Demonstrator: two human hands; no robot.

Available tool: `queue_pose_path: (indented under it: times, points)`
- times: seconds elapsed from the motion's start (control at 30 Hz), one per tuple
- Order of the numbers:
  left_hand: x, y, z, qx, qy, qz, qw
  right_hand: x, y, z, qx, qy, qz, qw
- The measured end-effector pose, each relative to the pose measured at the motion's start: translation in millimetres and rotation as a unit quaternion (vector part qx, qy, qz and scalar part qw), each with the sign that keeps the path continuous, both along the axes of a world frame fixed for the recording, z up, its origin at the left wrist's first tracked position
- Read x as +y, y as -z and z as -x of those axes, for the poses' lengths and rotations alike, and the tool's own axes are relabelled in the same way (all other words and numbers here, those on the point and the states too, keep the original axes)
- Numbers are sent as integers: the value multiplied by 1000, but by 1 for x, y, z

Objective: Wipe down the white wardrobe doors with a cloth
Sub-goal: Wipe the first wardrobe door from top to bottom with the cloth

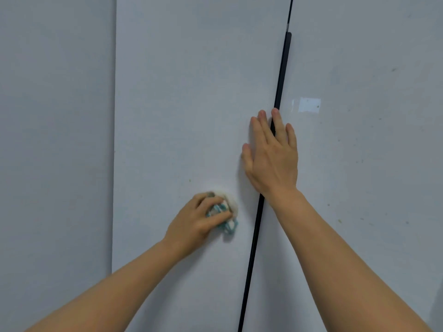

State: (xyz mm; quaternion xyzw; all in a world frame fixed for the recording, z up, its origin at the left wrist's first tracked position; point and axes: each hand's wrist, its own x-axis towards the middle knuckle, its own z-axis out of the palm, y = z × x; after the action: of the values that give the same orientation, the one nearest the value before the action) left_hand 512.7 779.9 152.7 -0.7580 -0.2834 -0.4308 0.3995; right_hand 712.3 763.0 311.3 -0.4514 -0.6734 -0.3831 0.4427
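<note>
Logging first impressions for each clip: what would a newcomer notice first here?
Two bare arms reach up onto white wardrobe doors. The left hand presses a bunched blue-and-white cloth against the middle door, low in the view. The right hand lies flat and open across the black strip between the doors.

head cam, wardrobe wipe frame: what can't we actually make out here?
- Cloth: mostly hidden inside the left hand and motion-blurred; its size and pattern are unclear.
- Black handle strip: its middle is covered by the right hand.
- Wardrobe doors: top and bottom cut off by the frame edges.
- Specks on the right door: too small to identify.
- Pale patch: sticker or glare, cannot tell.
</note>
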Motion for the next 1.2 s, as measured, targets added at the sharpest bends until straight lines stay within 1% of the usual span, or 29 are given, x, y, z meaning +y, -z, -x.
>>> queue_pose_path:
  times: [0.07,0.1,0.13,0.17,0.2,0.23,0.3,0.33,0.4,0.43,0.47,0.53,0.6,0.63,0.7,0.77,0.8,0.83,0.87,0.9,0.93,0.97,1.0,1.03,1.1,1.17,1.2]
  points:
    - [-1,16,27,106,-15,-13,994,-4,0,4,10,2,1,1000]
    - [-2,12,42,141,-34,-24,989,-5,0,6,5,13,-1,1000]
    - [-2,2,53,152,-58,-32,986,-6,0,8,-4,27,-1,1000]
    - [-2,-13,62,136,-78,-39,987,-7,-1,9,-11,41,2,999]
    - [-3,-34,67,93,-94,-43,990,-7,0,9,-17,53,8,998]
    - [-4,-56,73,28,-110,-48,992,-8,0,11,-22,62,13,998]
    - [-9,-101,78,-116,-138,-40,983,-9,1,16,-23,81,22,996]
    - [-11,-116,77,-169,-142,-27,975,-11,1,19,-22,89,28,995]
    - [-11,-122,68,-230,-124,8,965,-14,1,27,-16,90,29,995]
    - [-11,-113,62,-240,-113,22,964,-17,5,34,-17,75,22,997]
    - [-11,-98,57,-232,-101,32,967,-19,11,42,-25,51,16,998]
    - [-14,-56,53,-180,-87,55,978,-18,36,61,-55,7,24,998]
    - [-21,-16,58,-112,-88,76,987,-13,62,73,-79,-5,61,995]
    - [-24,-5,64,-83,-86,86,989,-10,69,75,-81,-3,74,994]
    - [-28,-2,72,-48,-82,102,990,-3,75,73,-81,-3,86,993]
    - [-28,-21,75,-39,-71,92,992,1,76,71,-78,-5,85,993]
    - [-26,-35,75,-58,-65,90,992,2,77,72,-76,-7,84,994]
    - [-24,-54,75,-107,-59,91,988,3,78,73,-72,-9,86,994]
    - [-21,-77,75,-175,-59,83,979,2,80,74,-66,-12,85,994]
    - [-17,-102,78,-235,-74,70,967,3,81,77,-60,-14,85,994]
    - [-16,-125,81,-271,-95,60,956,3,82,78,-54,-13,85,995]
    - [-14,-142,84,-278,-115,44,953,3,82,78,-49,-14,87,995]
    - [-11,-148,89,-265,-134,22,955,5,82,80,-46,-16,86,995]
    - [-9,-145,94,-265,-140,8,954,6,83,80,-41,-19,86,995]
    - [-7,-111,102,-316,-132,11,939,8,85,83,-30,-24,86,996]
    - [-6,-47,109,-356,-104,23,928,9,87,88,-16,-22,81,996]
    - [-7,-10,110,-351,-106,40,930,9,89,88,-11,-18,80,997]
